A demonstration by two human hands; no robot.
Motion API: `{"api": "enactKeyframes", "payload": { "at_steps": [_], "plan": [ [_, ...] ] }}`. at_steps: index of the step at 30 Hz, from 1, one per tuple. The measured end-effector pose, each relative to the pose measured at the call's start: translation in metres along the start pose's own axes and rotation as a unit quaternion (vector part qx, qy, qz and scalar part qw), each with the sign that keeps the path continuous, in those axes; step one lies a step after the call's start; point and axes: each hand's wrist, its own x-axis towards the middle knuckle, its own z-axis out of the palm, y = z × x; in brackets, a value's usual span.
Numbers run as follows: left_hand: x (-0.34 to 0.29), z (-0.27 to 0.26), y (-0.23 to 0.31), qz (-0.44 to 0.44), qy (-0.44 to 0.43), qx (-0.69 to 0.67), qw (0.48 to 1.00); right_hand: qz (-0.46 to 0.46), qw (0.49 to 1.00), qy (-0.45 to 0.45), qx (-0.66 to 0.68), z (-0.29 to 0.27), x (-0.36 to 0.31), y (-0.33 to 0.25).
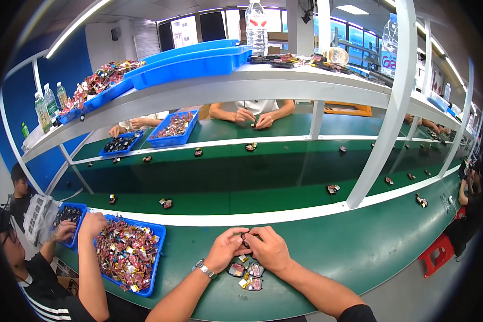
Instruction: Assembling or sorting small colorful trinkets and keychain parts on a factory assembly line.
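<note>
Near the front edge of the green bench (327, 257), my left hand (224, 251), with a metal-banded wristwatch, and my right hand (269, 250) meet fingertip to fingertip. Between them is a small dark housing (245, 240), pinched from both sides and mostly covered by my fingers. Just below my hands lie a few dark-rimmed casings (255, 269) with reddish circuit boards and small yellow-and-white pieces, grouped close together. What my fingertips do on the held housing is too small to make out.
At left, a blue tray (160, 252) is heaped with reddish circuit boards, beside a co-worker's arm (93, 263) and a tray of black housings (70, 220). White shelf posts (383, 112) rise beyond the bench. Scattered assemblies (333, 189) lie on the green belt (273, 201). Another person works opposite.
</note>
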Motion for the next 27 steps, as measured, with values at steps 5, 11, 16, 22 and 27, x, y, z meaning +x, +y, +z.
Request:
{"api": "enactKeyframes", "payload": {
  "at_steps": [5, 11, 16, 22, 27],
  "plan": [
    [0.001, -0.002, -0.004, 0.012, -0.009, -0.006, 1.0, -0.02, 1.0, 0.009, -0.012, 0.001, 0.0, 0.001],
    [0.002, -0.003, -0.006, 0.028, 0.014, -0.015, 0.999, -0.024, 1.0, 0.009, -0.019, -0.003, 0.008, -0.005],
    [0.005, 0.0, -0.01, 0.075, 0.036, -0.027, 0.996, 0.033, 0.996, -0.038, 0.078, 0.016, 0.012, 0.013],
    [0.012, -0.013, -0.008, 0.135, 0.121, 0.057, 0.982, 0.173, 0.984, 0.02, 0.026, 0.055, 0.052, 0.112],
    [0.015, -0.013, -0.008, 0.136, 0.103, 0.1, 0.98, 0.214, 0.974, 0.014, -0.069, 0.054, 0.052, 0.127]
  ]
}}
